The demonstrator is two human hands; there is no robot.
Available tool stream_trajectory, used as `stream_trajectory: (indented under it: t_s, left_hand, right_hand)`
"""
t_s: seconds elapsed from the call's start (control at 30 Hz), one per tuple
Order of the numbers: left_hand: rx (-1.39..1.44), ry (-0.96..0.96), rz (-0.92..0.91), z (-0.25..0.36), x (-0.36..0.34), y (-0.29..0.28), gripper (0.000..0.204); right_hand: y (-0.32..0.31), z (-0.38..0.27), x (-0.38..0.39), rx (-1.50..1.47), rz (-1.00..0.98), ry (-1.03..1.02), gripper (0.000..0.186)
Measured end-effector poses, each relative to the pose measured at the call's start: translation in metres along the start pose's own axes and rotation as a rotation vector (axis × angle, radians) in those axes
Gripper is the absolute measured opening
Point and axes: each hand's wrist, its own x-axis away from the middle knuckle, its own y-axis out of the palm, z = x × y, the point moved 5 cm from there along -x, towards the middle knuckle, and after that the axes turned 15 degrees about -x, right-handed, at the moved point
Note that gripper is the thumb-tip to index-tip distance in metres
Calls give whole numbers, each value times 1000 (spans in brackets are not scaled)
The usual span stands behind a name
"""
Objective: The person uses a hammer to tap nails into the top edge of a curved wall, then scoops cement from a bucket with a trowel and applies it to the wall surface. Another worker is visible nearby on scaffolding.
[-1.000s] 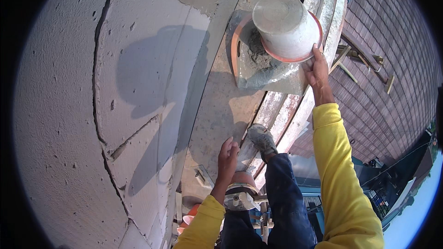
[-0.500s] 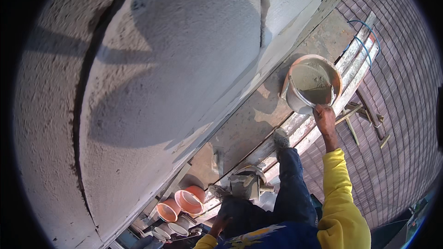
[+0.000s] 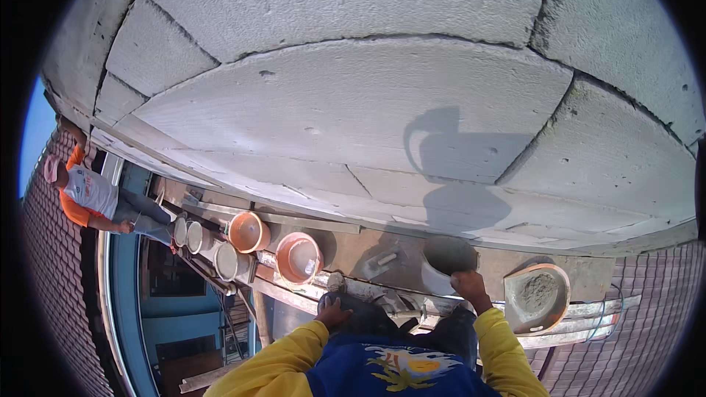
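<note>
My right hand (image 3: 471,287) is closed on the rim of a pale bucket (image 3: 435,279) with a dark inside, above the plank walkway near the wall. To its right stands an orange tub (image 3: 562,301) holding grey wet mortar (image 3: 539,292). My left hand (image 3: 334,313) lies on my bent knee, fingers laid out and nothing in them. A flat trowel with a light handle (image 3: 385,259) rests on the boards left of the bucket. Between my legs is a partly hidden container (image 3: 401,303).
A light block wall (image 3: 353,103) rises ahead. Orange tubs (image 3: 319,257) and several pale buckets (image 3: 227,260) line the walkway to the left. Beyond them a co-worker in an orange-sleeved shirt (image 3: 95,185) stands by the wall. Tiled roofs (image 3: 651,316) lie below the plank edge.
The pale bucket has come out of the mortar tub and moved left in my right hand. My view has turned left, bringing the co-worker in. My left hand now lies on my knee.
</note>
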Motion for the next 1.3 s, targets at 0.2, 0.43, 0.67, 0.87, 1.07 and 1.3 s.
stream_trajectory:
  t_s: [0.2,0.43,0.67,0.87,1.07,1.3]
  left_hand:
    - [332,-217,-12,-11,32,-30,107]
    - [578,-312,34,-26,52,-2,110]
    - [797,-416,-101,-77,38,-6,94]
    - [932,-466,-189,-116,39,1,91]
    - [1049,-481,-206,-156,41,2,83]
    - [1124,-495,-243,-176,34,12,81]
  right_hand:
    - [72,-61,-52,118,-81,-10,18]
    - [164,-179,-136,218,-425,-285,18]
    - [309,-357,-215,58,-678,-653,13]
    - [520,-490,-259,-93,-957,-876,12]
    - [724,-532,-298,172,-1076,-1066,10]
    - [820,-456,-334,364,-1078,-937,21]
